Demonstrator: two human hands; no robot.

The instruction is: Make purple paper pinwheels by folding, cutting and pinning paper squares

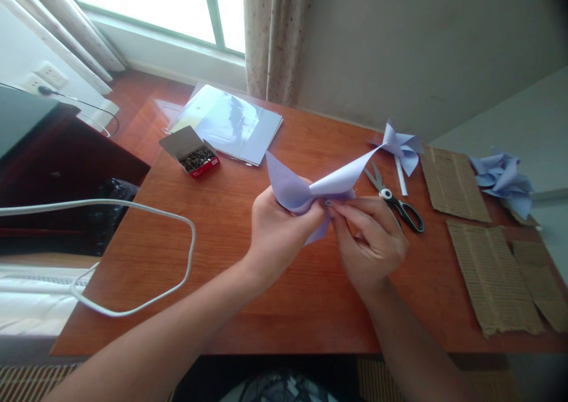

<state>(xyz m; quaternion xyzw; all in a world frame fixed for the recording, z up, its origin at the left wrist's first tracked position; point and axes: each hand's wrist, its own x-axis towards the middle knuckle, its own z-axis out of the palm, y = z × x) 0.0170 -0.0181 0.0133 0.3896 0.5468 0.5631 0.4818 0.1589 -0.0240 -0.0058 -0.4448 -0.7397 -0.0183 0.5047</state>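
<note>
my left hand (pixel 277 221) is clamped on the folded purple paper (pixel 339 176) above the middle of the table (pixel 226 212), thumb close to where the folds meet, and my right hand (pixel 373 236) pinches a small shiny piece (pixel 328 203) right there, too small to name surely. to do this well, i should hold the left thumb firm so the folds cannot spring apart, press straight, and leave the wings curved, not crushed. the scissors (pixel 387 195), blades apart, lie just beyond my right hand, the nearest thing to bump, near a paper pinwheel (pixel 402 144). corrugated cardboard (pixel 492 277) lies farther right; the open box (pixel 206 166) and white cable (pixel 191 248) are off left, away from my fingers.
</note>
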